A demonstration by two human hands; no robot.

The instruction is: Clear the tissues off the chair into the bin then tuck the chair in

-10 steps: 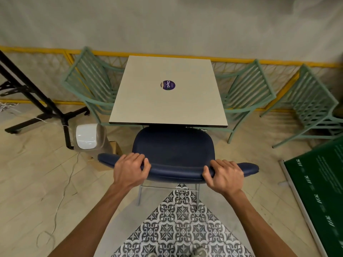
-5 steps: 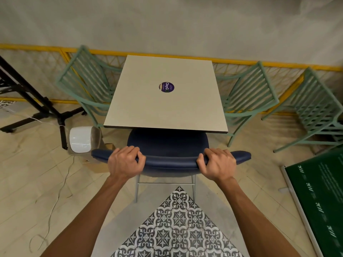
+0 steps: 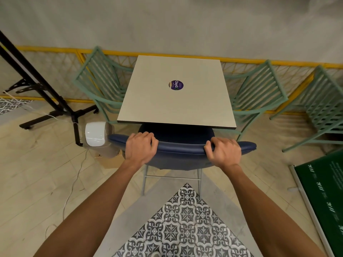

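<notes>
Head cam: L hand (image 3: 141, 148) & R hand (image 3: 225, 152) both curled round chair (image 3: 181, 147) back; bin (image 3: 95, 134) beside, contents unseen.

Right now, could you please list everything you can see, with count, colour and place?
table: one, beige, centre.
sticker: one, purple, on the table's middle.
blue chair: one, navy, seat partly under the table's near edge.
green chairs: three, mint, one left of the table, two right.
bin: one, white lid, floor left of the blue chair.
black stand: one, black, far left.
green board: one, dark green, floor at right.
left hand: one, grips the blue chair's backrest, left part.
right hand: one, grips its right part.
</notes>
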